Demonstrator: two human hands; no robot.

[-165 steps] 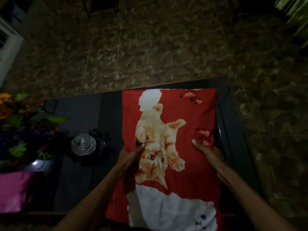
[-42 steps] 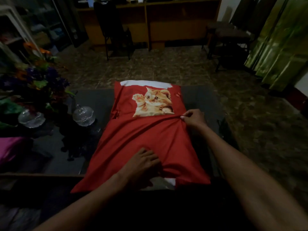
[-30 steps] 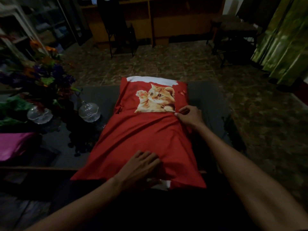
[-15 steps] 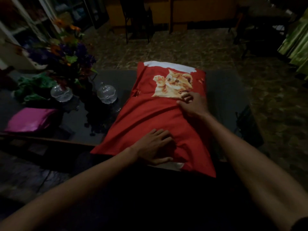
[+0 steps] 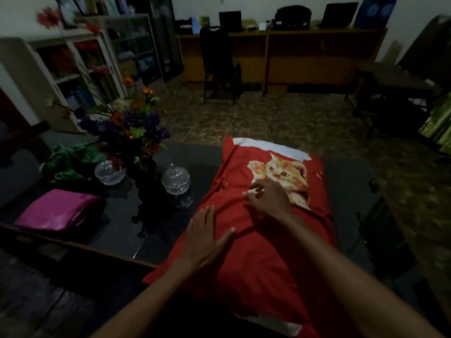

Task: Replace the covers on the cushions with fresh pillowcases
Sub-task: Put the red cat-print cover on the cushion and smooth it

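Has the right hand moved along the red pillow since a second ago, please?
Yes. The right hand has slid leftward across the red pillow, from beside the kitten picture to the pillow's middle.

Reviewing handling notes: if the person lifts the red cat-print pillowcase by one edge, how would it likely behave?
The red pillowcase is probably floppy: it creases under the right hand. It probably drapes rather than holds shape, sagging over the table edge. It likely slides on that glossy top.

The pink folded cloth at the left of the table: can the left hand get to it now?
Probably yes. The left hand lies flat on the red pillowcase, holding nothing, and only bare dark table separates it from the pink cloth.
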